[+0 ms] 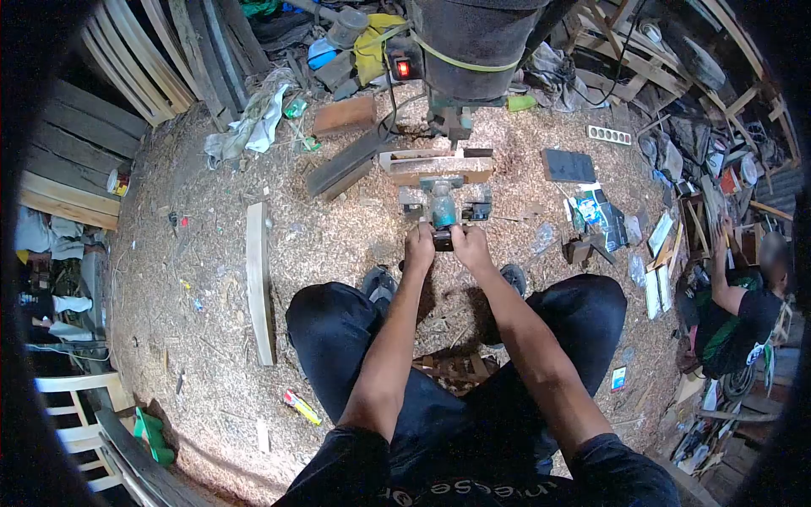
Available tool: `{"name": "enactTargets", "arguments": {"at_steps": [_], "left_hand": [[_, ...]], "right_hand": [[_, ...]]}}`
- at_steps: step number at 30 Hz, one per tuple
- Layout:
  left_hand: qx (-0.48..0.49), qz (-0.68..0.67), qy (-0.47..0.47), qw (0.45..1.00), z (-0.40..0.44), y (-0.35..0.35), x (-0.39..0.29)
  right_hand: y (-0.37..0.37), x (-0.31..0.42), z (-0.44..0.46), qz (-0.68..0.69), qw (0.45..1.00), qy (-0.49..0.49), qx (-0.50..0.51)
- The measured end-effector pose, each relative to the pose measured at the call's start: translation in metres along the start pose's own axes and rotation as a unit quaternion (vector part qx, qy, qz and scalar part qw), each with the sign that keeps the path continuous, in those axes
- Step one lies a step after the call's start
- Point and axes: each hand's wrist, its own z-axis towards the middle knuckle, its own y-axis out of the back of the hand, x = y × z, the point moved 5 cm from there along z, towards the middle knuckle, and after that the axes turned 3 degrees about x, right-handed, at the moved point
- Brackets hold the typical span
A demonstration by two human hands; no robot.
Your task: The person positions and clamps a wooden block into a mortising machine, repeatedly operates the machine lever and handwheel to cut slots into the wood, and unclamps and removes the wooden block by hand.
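From here I see the left hand and right hand close together, both clamped on the dark handle of the teal vise. The wooden block sits just beyond, beneath the machine; loosely held, it could twist or splinter.

Partial reading only: pale lettering on the wearer's dark shirt, well below the fingers, is cropped at the lower edge; a middle run resembles "esse", full wording uncertain. Print unreadable at this size on the blue printed packet right of the fingers, the small white-and-blue card below and right of them, and the red-and-yellow packet below and left. Likewise illegible: white marking on the dark shirt of the other person, far right of the fingers.
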Motion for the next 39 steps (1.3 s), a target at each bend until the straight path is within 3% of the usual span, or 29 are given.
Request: {"name": "enactTargets", "arguments": {"at_steps": [5,10,13,14,15,17,18,21,26,31,34,39], "left_hand": [[0.007,-0.082,0.018,0.996,0.005,-0.004,0.010],[-0.013,-0.047,-0.033,0.998,-0.002,-0.002,0.002],[-0.036,0.013,0.009,0.999,-0.009,0.004,-0.012],[-0.025,-0.052,0.068,0.996,-0.014,0.007,-0.011],[-0.060,0.071,-0.045,0.995,-0.014,0.020,-0.012],[-0.135,0.273,-0.115,0.945,-0.025,0.036,-0.007],[-0.064,0.338,0.016,0.939,-0.025,0.040,0.014],[0.117,0.308,0.049,0.943,-0.037,0.040,0.049],[0.106,0.303,0.057,0.945,-0.039,0.037,0.043],[0.086,0.340,0.077,0.933,-0.055,0.024,-0.004],[0.079,0.353,-0.017,0.932,-0.057,0.004,-0.002],[0.108,0.259,-0.038,0.959,-0.066,0.006,-0.021]], "right_hand": [[-0.003,-0.014,0.007,-0.020,0.997,-0.064,-0.024],[0.002,0.001,-0.002,0.057,0.989,-0.124,0.057],[0.002,-0.001,-0.005,0.006,0.998,-0.056,-0.036],[0.006,0.001,-0.008,-0.044,0.993,0.015,-0.111],[0.009,-0.004,-0.018,-0.027,0.990,-0.003,-0.141],[0.019,-0.012,-0.027,0.011,0.979,-0.029,-0.204],[0.025,-0.013,-0.030,-0.001,0.988,-0.109,-0.108],[0.016,-0.042,-0.034,-0.097,0.987,-0.109,-0.070],[0.008,-0.035,-0.033,-0.091,0.985,-0.142,0.036],[0.016,-0.017,-0.036,-0.010,0.995,-0.096,0.012],[0.009,-0.028,-0.029,-0.009,0.998,-0.063,0.031],[0.019,-0.029,-0.032,-0.028,0.998,-0.031,0.037]]}}
